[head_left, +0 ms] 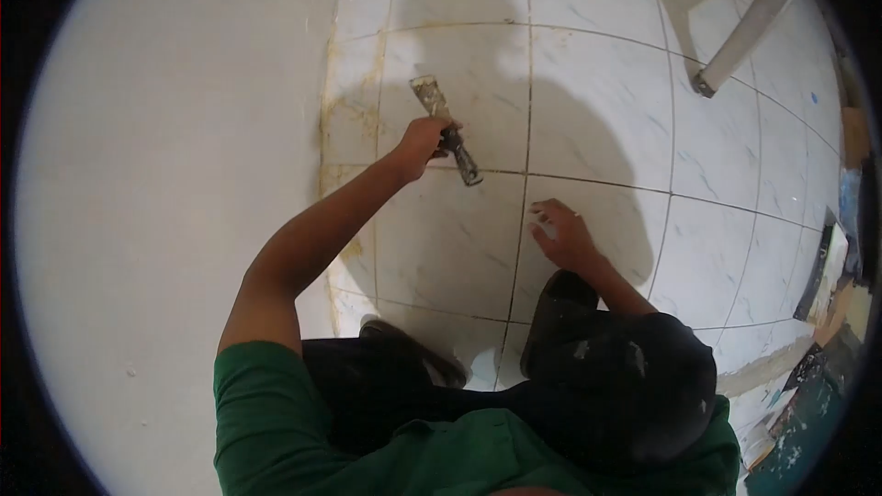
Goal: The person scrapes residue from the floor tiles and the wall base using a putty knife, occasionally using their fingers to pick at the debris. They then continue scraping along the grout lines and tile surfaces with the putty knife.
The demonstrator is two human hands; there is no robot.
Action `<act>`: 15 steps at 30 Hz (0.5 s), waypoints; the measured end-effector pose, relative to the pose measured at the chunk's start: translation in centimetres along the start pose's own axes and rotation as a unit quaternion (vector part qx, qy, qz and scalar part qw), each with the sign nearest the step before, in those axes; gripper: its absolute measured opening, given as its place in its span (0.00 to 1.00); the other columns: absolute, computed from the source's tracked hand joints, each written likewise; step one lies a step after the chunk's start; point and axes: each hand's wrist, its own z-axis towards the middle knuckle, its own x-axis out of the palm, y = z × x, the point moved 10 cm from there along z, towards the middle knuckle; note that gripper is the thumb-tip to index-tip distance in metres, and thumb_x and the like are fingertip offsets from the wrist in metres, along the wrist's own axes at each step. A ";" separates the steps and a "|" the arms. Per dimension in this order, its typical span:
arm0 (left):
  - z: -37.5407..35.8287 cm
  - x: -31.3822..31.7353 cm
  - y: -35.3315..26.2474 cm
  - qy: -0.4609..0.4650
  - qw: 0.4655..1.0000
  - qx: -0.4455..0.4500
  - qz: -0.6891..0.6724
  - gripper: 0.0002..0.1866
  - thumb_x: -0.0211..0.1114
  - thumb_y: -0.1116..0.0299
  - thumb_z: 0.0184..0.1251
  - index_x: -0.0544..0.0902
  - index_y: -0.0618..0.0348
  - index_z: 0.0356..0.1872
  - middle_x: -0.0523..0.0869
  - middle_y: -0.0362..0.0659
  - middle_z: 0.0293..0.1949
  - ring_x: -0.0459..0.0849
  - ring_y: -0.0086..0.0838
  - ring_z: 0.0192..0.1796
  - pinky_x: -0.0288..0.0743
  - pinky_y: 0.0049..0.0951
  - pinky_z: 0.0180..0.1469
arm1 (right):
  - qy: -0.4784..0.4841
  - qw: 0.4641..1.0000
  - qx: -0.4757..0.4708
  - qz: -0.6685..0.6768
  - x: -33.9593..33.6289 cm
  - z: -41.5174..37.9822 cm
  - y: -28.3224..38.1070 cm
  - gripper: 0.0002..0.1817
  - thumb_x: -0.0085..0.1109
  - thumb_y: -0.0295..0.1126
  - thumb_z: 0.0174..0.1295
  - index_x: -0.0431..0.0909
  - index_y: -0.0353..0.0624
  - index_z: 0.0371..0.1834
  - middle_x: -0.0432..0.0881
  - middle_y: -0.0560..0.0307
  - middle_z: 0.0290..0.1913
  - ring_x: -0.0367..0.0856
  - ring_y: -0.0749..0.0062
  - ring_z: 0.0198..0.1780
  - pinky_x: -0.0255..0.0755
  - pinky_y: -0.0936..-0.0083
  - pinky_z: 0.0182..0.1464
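Observation:
My left hand (424,140) grips a putty knife (445,127) by its dark handle; the dirty blade points up and away, lying over a white marble-look floor tile (478,83) near the wall. My right hand (562,234) rests flat on another floor tile, fingers spread, holding nothing. I crouch over the floor, with my green sleeve and dark trousers at the bottom of the view.
A plain white wall (165,174) fills the left side. Yellowish residue (342,115) stains the tile edge along the wall. A white chair leg (744,32) stands at the upper right. Scraps and debris (818,349) lie at the right edge.

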 end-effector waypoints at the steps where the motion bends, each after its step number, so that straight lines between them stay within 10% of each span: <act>1: 0.5 -0.7 -0.1 -0.012 1.000 0.004 -0.014 0.13 0.53 0.62 0.68 0.79 0.62 0.41 0.82 0.43 0.32 0.80 0.29 0.34 0.73 0.29 0.37 | -0.008 1.000 0.005 0.012 0.0 0.1 -0.3 0.15 0.57 0.33 0.56 0.74 0.39 0.45 0.77 0.47 0.44 0.79 0.58 0.42 0.72 0.65 0.46; 15: 2.6 -6.4 -13.6 -0.071 0.951 0.099 0.284 0.14 0.54 0.61 0.66 0.79 0.62 0.39 0.82 0.42 0.30 0.81 0.26 0.29 0.73 0.29 0.33 | -0.073 0.997 -0.025 0.030 -8.0 10.7 0.7 0.13 0.55 0.37 0.59 0.75 0.39 0.40 0.81 0.49 0.36 0.81 0.60 0.36 0.75 0.67 0.41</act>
